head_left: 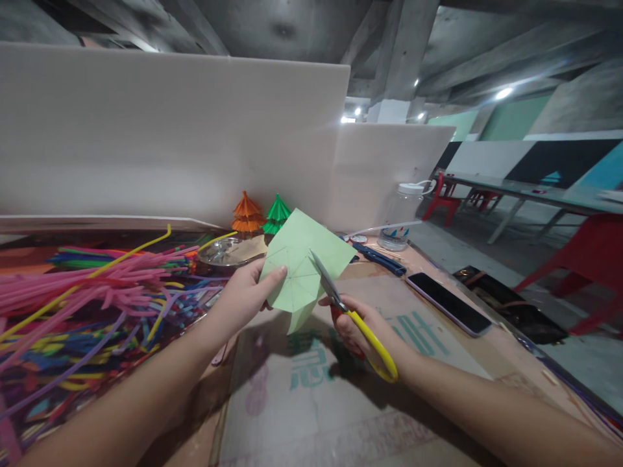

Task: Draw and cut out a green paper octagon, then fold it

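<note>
The paper (302, 269) is held above the board's (272, 428) far edge, the left hand (247, 284) pinching its left side. The right hand (378, 319) grips the scissors (331, 284); blade opening is unclear. Turn the paper, not the scissors, along the lines (291, 277).

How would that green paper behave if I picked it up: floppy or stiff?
The green paper is probably light: the left hand pinches just one side. It seems fairly stiff, since most of it juts nearly flat beyond the grip. The narrow flap angling downward would likely bend easily.
</note>
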